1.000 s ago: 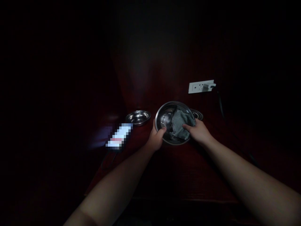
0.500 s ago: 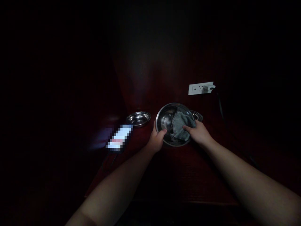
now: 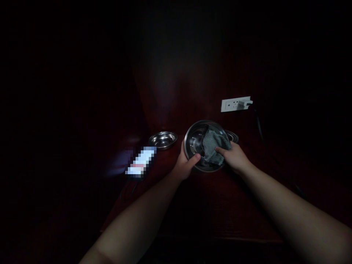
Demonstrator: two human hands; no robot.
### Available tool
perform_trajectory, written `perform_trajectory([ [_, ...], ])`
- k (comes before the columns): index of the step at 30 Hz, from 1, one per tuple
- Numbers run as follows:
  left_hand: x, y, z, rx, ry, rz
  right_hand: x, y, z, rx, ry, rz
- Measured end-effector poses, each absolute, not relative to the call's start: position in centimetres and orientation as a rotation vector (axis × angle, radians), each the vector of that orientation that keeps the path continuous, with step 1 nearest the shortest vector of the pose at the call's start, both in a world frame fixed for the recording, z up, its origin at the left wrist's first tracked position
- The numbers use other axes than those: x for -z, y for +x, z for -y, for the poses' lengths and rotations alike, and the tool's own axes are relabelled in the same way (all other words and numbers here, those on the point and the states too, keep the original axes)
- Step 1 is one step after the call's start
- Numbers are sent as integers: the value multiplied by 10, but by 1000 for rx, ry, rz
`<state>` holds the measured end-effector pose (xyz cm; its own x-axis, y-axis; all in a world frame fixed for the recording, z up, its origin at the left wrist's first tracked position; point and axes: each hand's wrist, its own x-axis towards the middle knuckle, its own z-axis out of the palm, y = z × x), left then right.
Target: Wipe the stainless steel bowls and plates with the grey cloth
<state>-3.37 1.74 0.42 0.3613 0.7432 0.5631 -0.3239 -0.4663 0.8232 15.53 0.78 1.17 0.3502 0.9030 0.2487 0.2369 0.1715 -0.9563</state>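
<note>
A steel bowl [image 3: 194, 141] is tilted toward me over the dark red wooden table [image 3: 220, 205]. My left hand [image 3: 184, 164] grips its near left rim, thumb inside the bowl. My right hand [image 3: 233, 157] is closed on a grey-green cloth [image 3: 212, 146] and presses it against the bowl's inside, right of centre. The room is very dark.
A second steel bowl [image 3: 163, 139] sits to the left, and the rim of a third [image 3: 232, 136] shows behind the held one. A lit phone [image 3: 140, 161] lies at left with a cable. A white wall socket [image 3: 233, 104] with a plug and dark cord is behind.
The cloth and my right hand have shifted slightly inside the bowl. My left thumb has slid a little to the right along the rim.
</note>
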Motion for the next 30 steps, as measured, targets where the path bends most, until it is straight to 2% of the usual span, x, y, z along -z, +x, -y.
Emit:
perform_trajectory([
  [30,-6,-28,-14,-1312,1455,-546,-10,163,-10,-432,-1480,1299],
])
